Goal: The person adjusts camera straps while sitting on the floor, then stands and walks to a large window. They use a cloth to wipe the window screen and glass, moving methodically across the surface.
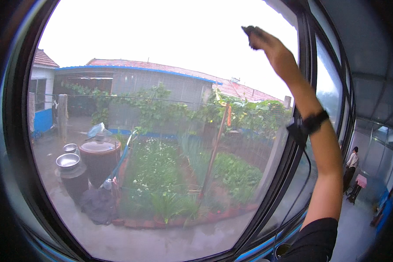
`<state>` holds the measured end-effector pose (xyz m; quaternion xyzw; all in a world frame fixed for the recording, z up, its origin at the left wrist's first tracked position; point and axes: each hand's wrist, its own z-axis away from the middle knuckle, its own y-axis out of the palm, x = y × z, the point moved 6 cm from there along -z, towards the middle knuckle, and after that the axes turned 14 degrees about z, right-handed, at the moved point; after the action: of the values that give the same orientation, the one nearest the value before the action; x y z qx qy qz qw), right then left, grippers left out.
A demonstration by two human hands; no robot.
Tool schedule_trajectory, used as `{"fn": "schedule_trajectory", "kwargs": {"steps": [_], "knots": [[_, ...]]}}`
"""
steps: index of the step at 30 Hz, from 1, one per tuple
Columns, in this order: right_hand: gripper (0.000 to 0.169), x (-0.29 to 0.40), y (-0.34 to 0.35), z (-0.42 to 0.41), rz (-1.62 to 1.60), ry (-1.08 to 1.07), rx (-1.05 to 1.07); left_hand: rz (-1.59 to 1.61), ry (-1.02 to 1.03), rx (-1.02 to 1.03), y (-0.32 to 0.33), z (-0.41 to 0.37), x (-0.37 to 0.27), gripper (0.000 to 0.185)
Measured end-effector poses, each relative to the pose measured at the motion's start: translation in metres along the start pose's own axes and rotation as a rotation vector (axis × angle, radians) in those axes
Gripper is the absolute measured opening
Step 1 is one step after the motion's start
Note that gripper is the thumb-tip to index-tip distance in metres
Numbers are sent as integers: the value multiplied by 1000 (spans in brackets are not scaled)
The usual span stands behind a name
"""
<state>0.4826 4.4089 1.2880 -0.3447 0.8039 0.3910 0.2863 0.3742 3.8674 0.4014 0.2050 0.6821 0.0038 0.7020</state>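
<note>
My right hand (265, 41) is raised high against the upper right part of a large window pane (170, 29), with its fingers closed on a dark cloth-like thing (252, 34). Whether the dark thing touches the pane cannot be told. A black strap with a small device (309, 126) sits round my right forearm, and a black cable hangs from it. Dark window frame bars (306, 49) run beside the arm. My left hand is out of view. Before me, the pane looks hazy, with fine lines across it.
Outside lie a garden bed (157, 167), large vats and a metal basin (67, 160). At the far right of the indoor passage stands another person (351, 167) near a small table with a pink cover (361, 180). A round container (282, 250) sits low beside my sleeve.
</note>
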Motion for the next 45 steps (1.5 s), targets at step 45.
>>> {"fn": "schedule_trajectory", "kwargs": {"steps": [45], "knots": [[50, 48, -66, 79, -331, 221, 475, 380, -483, -415, 9, 31, 21, 39]]}}
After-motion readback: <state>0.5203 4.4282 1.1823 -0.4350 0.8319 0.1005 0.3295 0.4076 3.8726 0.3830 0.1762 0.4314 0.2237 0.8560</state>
